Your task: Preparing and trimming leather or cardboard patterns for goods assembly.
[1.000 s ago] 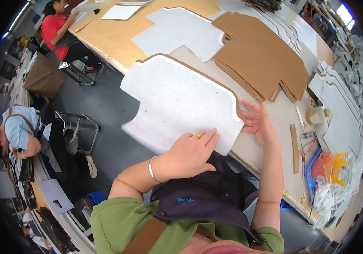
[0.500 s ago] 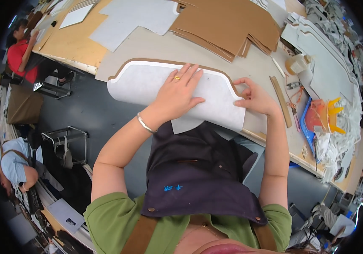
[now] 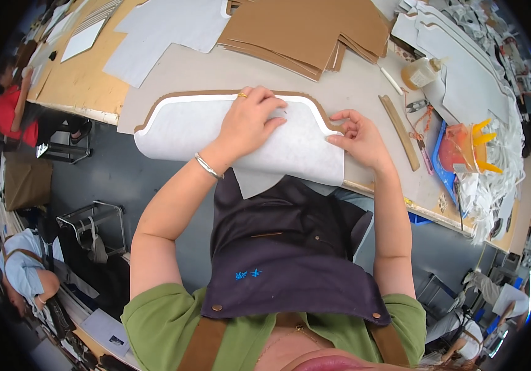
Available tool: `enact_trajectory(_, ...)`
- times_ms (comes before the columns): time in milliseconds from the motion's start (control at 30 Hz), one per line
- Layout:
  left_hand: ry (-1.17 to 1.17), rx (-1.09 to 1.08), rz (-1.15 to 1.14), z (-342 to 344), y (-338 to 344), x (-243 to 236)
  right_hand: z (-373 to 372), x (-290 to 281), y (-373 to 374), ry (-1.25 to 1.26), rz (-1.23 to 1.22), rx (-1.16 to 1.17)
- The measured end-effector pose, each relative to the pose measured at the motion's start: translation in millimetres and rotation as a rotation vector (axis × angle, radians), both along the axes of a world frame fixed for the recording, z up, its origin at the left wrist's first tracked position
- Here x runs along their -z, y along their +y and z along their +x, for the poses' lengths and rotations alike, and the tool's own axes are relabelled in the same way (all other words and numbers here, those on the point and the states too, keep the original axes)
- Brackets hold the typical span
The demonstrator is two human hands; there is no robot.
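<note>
White panel (image 3: 299,145) with a brown upper border, at mid-frame across the tabletop's (image 3: 175,71) near edge.
The left hand (image 3: 245,123) lies on it, fingers bent, thumb apart; the right hand (image 3: 364,141) has thumb and fingers about its right corner, though whether they clamp it I cannot tell. Brown sheets (image 3: 305,37) lie at upper centre, a bottle (image 3: 420,74) at upper right.
</note>
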State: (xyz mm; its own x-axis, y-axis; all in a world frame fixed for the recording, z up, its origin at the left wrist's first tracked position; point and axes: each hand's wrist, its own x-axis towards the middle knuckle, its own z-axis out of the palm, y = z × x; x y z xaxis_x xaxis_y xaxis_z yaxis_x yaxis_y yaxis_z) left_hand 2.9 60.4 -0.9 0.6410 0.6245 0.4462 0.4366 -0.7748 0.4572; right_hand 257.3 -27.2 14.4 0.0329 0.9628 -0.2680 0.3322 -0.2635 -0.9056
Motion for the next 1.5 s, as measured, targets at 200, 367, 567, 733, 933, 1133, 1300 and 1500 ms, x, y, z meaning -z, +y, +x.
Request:
enact_trajectory(200,0.087,-0.041,-0.241,11,11,-6,-4,-5,-2,-0.039,-0.012,0.034)
enact_trajectory(367,0.193,0.397,-0.426,23,-30,-26,-4,1,-3,-0.067,0.025,0.087)
enact_trajectory(567,0.04,0.272,-0.292,41,-19,-42,-16,4,-10,-0.165,0.045,0.188)
enact_trajectory(733,0.137,0.34,-0.216,62,13,-14,-19,10,-22,-0.3,0.22,0.187)
enact_trajectory(933,0.289,0.404,-0.267,67,25,-24,-15,4,-23,-0.409,0.275,0.195)
enact_trajectory(1133,0.298,0.416,-0.248,65,25,-24,-12,-1,-18,-0.406,0.247,0.13)
enact_trajectory(1300,0.257,0.405,-0.179,62,19,-19,-10,6,-22,-0.369,0.323,0.122)
enact_trajectory(1500,0.251,0.394,0.012,53,12,-9,-13,2,-21,-0.407,0.285,0.13)
